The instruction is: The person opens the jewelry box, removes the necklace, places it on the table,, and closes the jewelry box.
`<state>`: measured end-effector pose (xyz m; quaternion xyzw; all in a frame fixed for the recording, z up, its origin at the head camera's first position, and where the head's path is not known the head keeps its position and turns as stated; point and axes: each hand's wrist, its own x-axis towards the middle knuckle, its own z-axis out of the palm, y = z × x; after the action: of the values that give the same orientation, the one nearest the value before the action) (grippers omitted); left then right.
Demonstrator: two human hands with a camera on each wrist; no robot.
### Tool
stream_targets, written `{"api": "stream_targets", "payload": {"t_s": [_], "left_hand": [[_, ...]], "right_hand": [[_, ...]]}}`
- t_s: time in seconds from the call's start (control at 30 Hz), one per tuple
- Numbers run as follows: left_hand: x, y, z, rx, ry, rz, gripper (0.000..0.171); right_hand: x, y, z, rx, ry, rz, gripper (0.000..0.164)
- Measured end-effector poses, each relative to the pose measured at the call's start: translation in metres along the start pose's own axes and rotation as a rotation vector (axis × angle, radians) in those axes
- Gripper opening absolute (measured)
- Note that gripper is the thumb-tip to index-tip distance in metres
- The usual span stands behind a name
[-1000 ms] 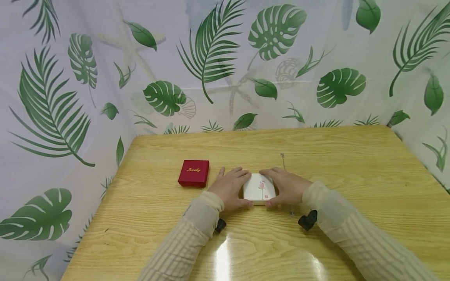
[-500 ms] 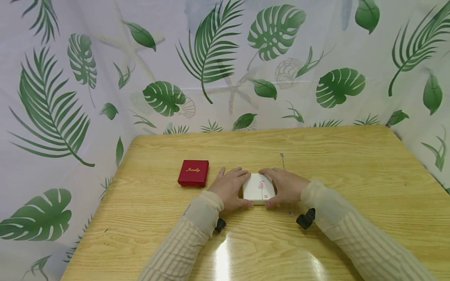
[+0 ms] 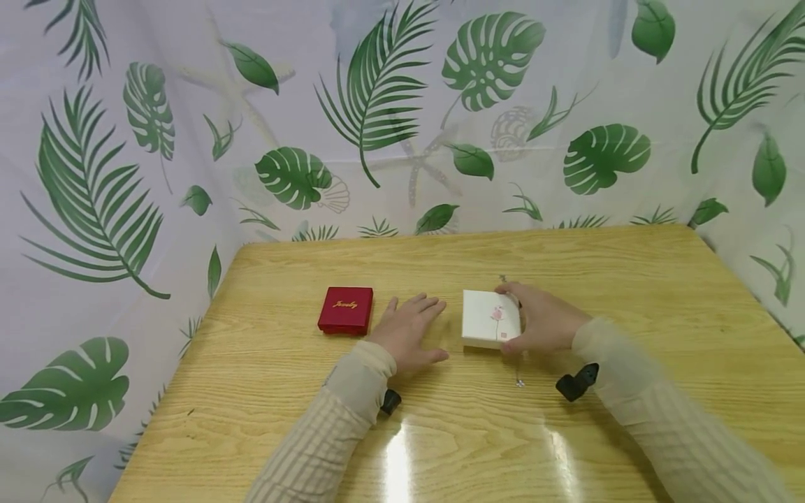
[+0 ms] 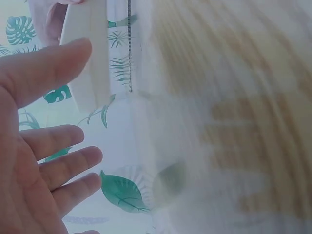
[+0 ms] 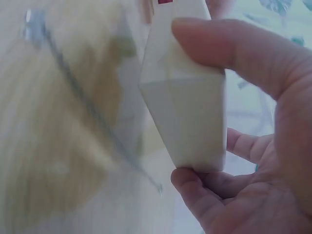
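Observation:
My right hand grips a small white box with a pink flower on its lid, thumb on the near side and fingers on the far side. The box appears raised off the table and slightly tilted. To its left, my left hand is spread and apart from the box, palm facing it in the left wrist view. A thin silvery chain, like a bracelet, lies on the table beneath my right hand, which hides its middle in the head view.
A red box with gold "Jewelry" lettering sits left of my left hand. The wooden table meets a leaf-patterned cloth at the back and sides. Dark wrist-worn devices hang below both wrists.
Both hands were on the white box. My left hand has let go of it and stayed about where it was; my right hand has lifted the box and moved it right.

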<state>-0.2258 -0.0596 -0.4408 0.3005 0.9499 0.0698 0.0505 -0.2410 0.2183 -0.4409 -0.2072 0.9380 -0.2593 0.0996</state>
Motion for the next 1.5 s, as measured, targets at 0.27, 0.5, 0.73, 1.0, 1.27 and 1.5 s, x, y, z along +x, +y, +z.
{"api": "stream_targets", "payload": {"t_s": [0.27, 0.5, 0.73, 1.0, 1.27, 1.5], "left_hand": [[-0.004, -0.005, -0.003, -0.013, 0.007, -0.013, 0.079], [-0.006, -0.007, -0.004, -0.020, 0.022, -0.017, 0.079], [-0.008, -0.010, -0.002, -0.013, 0.051, -0.023, 0.080], [-0.013, -0.014, 0.001, -0.003, 0.076, -0.036, 0.078], [-0.017, -0.025, -0.004, 0.017, 0.099, -0.080, 0.077], [-0.024, -0.048, -0.007, 0.008, 0.122, -0.123, 0.076]], "right_hand": [[-0.018, 0.034, -0.032, 0.035, 0.047, 0.105, 0.112], [-0.027, 0.071, -0.051, -0.001, 0.061, 0.191, 0.119], [-0.032, 0.104, -0.055, -0.020, 0.075, 0.223, 0.114], [-0.034, 0.120, -0.051, 0.002, 0.068, 0.249, 0.115], [-0.033, 0.126, -0.046, 0.005, 0.083, 0.187, 0.114], [-0.032, 0.125, -0.043, -0.031, 0.125, 0.148, 0.119]]}}
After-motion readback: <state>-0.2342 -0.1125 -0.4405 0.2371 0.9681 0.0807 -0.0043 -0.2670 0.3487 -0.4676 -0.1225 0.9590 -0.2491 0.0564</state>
